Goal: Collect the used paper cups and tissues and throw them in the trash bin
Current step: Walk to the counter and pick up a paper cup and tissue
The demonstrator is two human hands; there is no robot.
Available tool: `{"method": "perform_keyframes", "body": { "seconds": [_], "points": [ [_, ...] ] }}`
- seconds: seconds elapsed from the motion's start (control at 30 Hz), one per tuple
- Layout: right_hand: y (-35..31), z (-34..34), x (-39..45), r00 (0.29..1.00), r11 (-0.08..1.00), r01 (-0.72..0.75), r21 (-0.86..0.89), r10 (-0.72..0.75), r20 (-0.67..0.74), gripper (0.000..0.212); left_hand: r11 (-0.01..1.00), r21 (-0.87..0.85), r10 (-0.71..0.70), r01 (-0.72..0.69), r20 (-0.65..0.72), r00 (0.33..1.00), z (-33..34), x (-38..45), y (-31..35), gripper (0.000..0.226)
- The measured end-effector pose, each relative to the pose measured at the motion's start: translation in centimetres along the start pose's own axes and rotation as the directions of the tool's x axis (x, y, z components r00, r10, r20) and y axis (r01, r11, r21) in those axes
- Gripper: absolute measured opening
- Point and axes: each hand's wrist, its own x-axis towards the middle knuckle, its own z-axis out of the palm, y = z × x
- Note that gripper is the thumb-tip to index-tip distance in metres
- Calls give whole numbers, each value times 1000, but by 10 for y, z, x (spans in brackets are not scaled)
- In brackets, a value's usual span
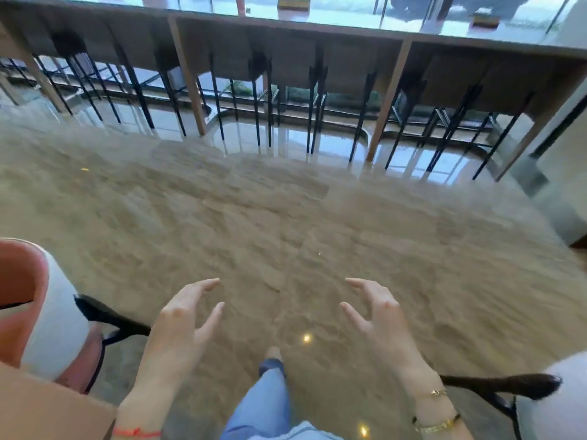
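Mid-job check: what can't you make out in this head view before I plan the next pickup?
- Trash bin, tissues: none in the head view.
- Items on the far counter: an orange cup-like shape and boxes, cut by the top edge and blurred; whether used cups, cannot tell.
- Floor: motion-blurred; small litter would not show.
- Pink chair: cut by the left edge.
- Left hand and right hand: open, holding nothing.
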Motion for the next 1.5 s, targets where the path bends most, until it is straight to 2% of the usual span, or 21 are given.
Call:
{"method": "perform_keyframes", "body": {
  "seconds": [0.2, 0.47, 0.77, 1.0, 1.23, 1.5],
  "points": [
    [17, 39, 159, 999, 1000, 22, 7, -23, 31, 39, 1000, -26, -10, 10, -17, 1000, 31, 157, -28, 36],
    [-8, 56, 402, 997, 998, 60, 19, -59, -40, 40, 997, 16, 71, -71, -49, 996, 22, 403, -37, 36],
    [4, 75, 595, 995, 1000, -13, 17, 14, -94, 40, 992, 30, 120, -121, 31, 992, 45, 620, -45, 37],
    [24, 90, 776, 997, 999, 9, 48, -5, -74, 37, 993, 20, 119, -119, 10, 993, 84, 796, -57, 38],
    [15, 76, 988, 997, 997, 77, 26, -76, -31, 40, 995, 33, 93, -92, -53, 994, 101, 983, -41, 38],
    [7, 87, 1177, 991, 991, 130, -10, -130, 1, 41, 998, 26, 66, -65, -62, 996, 122, 1157, -50, 38]
  ]
}}
